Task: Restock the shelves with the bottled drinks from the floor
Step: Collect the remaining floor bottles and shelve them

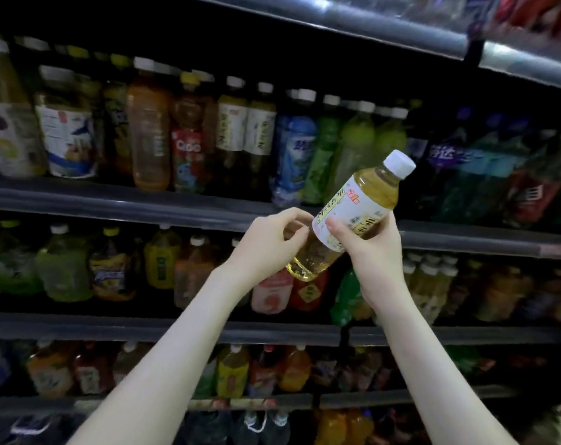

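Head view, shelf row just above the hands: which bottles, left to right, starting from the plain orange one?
orange bottle → red-labelled Qoo bottle → two pale-labelled tea bottles → blue bottle → green bottles → purple-labelled dark bottles. The held bottle overlaps the green ones; left out.

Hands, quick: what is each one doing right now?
Left hand: grips the lower end of the tilted clear plastic bottle of yellow drink, white cap.
Right hand: grips the same bottle at its label.
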A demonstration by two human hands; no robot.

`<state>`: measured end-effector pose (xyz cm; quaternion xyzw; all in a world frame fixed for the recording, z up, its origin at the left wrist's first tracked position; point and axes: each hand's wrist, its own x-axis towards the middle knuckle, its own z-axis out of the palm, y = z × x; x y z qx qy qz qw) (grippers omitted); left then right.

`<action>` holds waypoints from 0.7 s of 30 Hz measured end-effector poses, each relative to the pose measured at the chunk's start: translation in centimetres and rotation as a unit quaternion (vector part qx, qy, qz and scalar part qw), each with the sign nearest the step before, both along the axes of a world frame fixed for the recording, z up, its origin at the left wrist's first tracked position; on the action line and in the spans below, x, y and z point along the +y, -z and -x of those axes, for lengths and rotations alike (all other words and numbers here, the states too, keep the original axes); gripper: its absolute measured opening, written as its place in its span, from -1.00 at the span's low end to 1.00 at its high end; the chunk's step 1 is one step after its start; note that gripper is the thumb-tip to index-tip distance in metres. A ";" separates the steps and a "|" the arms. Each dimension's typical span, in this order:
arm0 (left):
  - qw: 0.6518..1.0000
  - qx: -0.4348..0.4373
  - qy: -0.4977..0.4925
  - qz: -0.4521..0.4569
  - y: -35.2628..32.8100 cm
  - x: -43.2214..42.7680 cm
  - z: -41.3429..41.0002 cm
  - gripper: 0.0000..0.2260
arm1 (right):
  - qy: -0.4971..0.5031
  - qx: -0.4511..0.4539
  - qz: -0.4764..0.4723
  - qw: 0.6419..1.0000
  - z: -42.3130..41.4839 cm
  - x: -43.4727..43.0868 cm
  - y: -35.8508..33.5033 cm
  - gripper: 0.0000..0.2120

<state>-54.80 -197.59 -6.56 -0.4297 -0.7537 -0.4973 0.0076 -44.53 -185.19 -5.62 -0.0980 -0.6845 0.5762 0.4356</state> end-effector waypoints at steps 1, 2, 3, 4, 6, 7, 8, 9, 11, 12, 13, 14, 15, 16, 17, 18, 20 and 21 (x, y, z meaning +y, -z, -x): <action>1.000 0.004 0.017 0.016 -0.4 0.9 -0.4 -0.77 | -0.002 0.004 0.001 1.000 -0.3 1.1 -0.3 -0.58; 0.999 0.017 0.029 0.034 -0.8 1.6 -0.7 -0.72 | -0.006 0.009 0.006 1.000 -0.4 2.0 -0.5 -0.59; 0.997 0.041 0.031 0.054 -1.1 2.2 -0.9 -0.66 | -0.011 0.014 0.011 1.000 -0.4 2.8 -0.8 -0.59; 0.995 0.068 0.023 0.070 -1.3 2.5 -0.9 -0.60 | -0.018 0.019 0.014 1.000 -0.2 3.3 -1.0 -0.59; 0.993 0.099 0.000 0.068 -1.7 2.8 -0.7 -0.55 | -0.033 0.031 0.014 0.999 0.6 3.7 -1.4 -0.57; 0.993 0.100 -0.008 0.058 -1.9 2.6 -0.3 -0.55 | -0.041 0.040 0.010 0.998 1.1 3.6 -1.5 -0.56; 0.994 0.096 -0.012 0.047 -2.1 2.1 0.3 -0.56 | -0.050 0.049 0.006 0.998 1.7 3.2 -1.7 -0.56; 0.995 0.087 -0.015 0.038 -2.2 1.4 1.0 -0.58 | -0.059 0.061 0.003 0.996 2.3 2.7 -1.9 -0.56; 0.998 0.046 -0.036 -0.013 -2.5 -0.9 2.6 -0.61 | -0.076 0.089 -0.002 0.993 3.7 1.4 -2.2 -0.55; 0.996 0.018 -0.061 -0.058 -2.5 -2.3 3.5 -0.63 | -0.084 0.103 -0.006 0.991 4.5 0.7 -2.4 -0.54; 0.990 0.013 -0.104 -0.092 -2.4 -3.9 4.5 -0.64 | -0.089 0.116 -0.011 0.989 5.3 -0.1 -2.6 -0.52; 0.981 0.031 -0.164 -0.099 -2.2 -5.3 5.7 -0.64 | -0.088 0.127 -0.021 0.988 6.2 -0.9 -2.8 -0.50; 0.969 0.057 -0.225 -0.087 -2.0 -6.5 6.9 -0.62 | -0.085 0.133 -0.035 0.987 7.2 -1.6 -3.0 -0.48; 0.955 0.081 -0.277 -0.073 -1.8 -7.6 8.2 -0.59 | -0.081 0.134 -0.050 0.986 8.4 -2.2 -3.2 -0.46; 0.942 0.098 -0.317 -0.060 -1.8 -8.4 9.4 -0.57 | -0.078 0.128 -0.064 0.987 9.6 -2.9 -3.5 -0.45; 0.932 0.110 -0.342 -0.050 -1.9 -8.9 10.5 -0.54 | -0.078 0.116 -0.078 0.987 10.9 -3.5 -3.7 -0.45; 0.922 0.132 -0.362 -0.032 -2.1 -9.4 12.6 -0.46 | -0.070 0.081 -0.106 0.989 13.7 -4.6 -4.2 -0.44; 0.919 0.144 -0.366 -0.025 -2.1 -9.5 13.7 -0.41 | -0.061 0.062 -0.113 0.990 15.1 -5.1 -4.5 -0.44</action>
